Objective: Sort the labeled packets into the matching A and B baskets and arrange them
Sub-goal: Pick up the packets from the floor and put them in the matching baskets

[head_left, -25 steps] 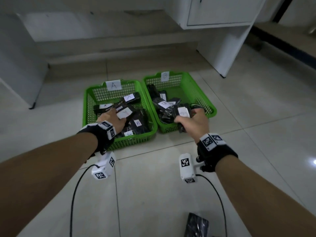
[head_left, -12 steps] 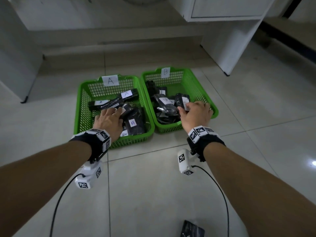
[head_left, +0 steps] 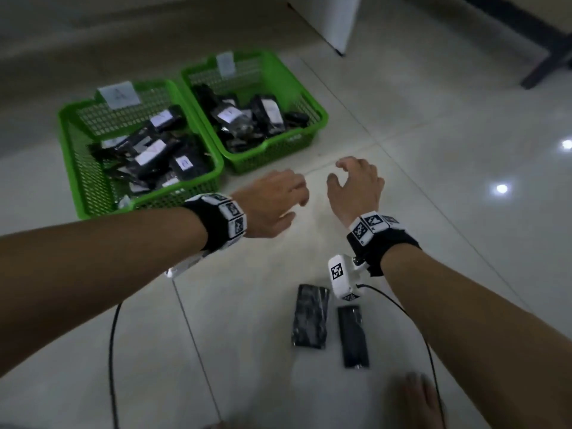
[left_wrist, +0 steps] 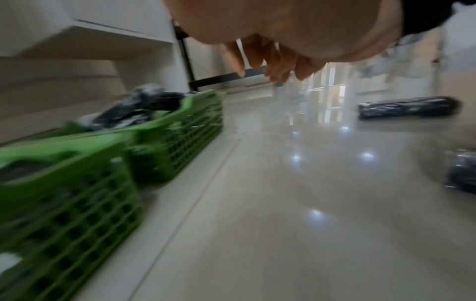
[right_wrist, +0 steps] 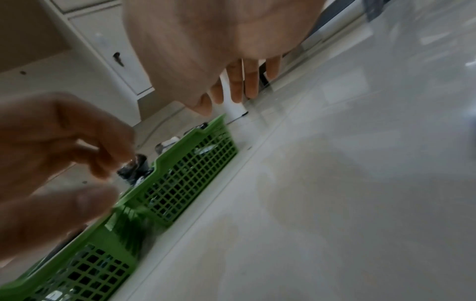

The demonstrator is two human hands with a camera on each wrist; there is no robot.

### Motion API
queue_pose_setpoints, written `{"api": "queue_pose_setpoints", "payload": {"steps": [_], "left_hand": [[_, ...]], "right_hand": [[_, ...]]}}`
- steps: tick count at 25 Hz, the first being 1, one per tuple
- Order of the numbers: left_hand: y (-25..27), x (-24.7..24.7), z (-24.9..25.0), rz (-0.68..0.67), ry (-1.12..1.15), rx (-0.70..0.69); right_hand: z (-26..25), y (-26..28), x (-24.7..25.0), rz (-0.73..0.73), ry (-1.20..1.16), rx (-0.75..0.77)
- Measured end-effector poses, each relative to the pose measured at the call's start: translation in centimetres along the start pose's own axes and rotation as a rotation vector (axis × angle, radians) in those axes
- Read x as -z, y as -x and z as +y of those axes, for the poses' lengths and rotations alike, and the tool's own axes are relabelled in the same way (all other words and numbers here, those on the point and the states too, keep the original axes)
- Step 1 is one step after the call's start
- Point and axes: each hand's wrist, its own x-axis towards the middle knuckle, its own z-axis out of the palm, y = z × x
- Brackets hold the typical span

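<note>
Packets [head_left: 310, 315] are lying flat on the floor, two side by side, well apart from the green baskets [head_left: 272, 156]. Left hand [head_left: 272, 202] and right hand [head_left: 356, 184] are hovering between, fingers loosely spread, holding nothing. Worth turning each packet over: no label is showing.

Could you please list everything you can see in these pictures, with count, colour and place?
basket A: one, green, on the floor at left, paper tag on its far wall.
basket B: one, green, beside it on the right, also tagged.
packets in baskets: many, black with white labels, piled in both.
loose packets: two, black, flat on the floor near the person, label side not visible.
cabinet: one, white, beyond the baskets.
floor: pale glossy tiles.
left hand: empty, over the floor.
right hand: empty, fingers loose.
</note>
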Motion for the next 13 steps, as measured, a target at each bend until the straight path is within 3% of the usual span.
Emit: {"api": "queue_pose_setpoints", "payload": {"steps": [3, 7, 10, 13], "left_hand": [[-2.2, -1.8, 5.3, -0.271, 0.066, -0.326], [-3.6, -3.3, 9.6, -0.668, -0.116, -0.6], [-3.4, -4.7, 11.0, -0.719, -0.224, -0.711], [-3.0, -5.9, 10.9, -0.714, -0.215, -0.634]], "right_hand": [[4.7, 3.4, 2.9, -0.058, 0.029, -0.159], [9.2, 7.4, 5.1, -0.151, -0.025, -0.352], [11.8, 10.0, 4.7, -0.265, -0.014, -0.402], [13.8, 11.6, 3.8, -0.218, -0.08, -0.406]]}}
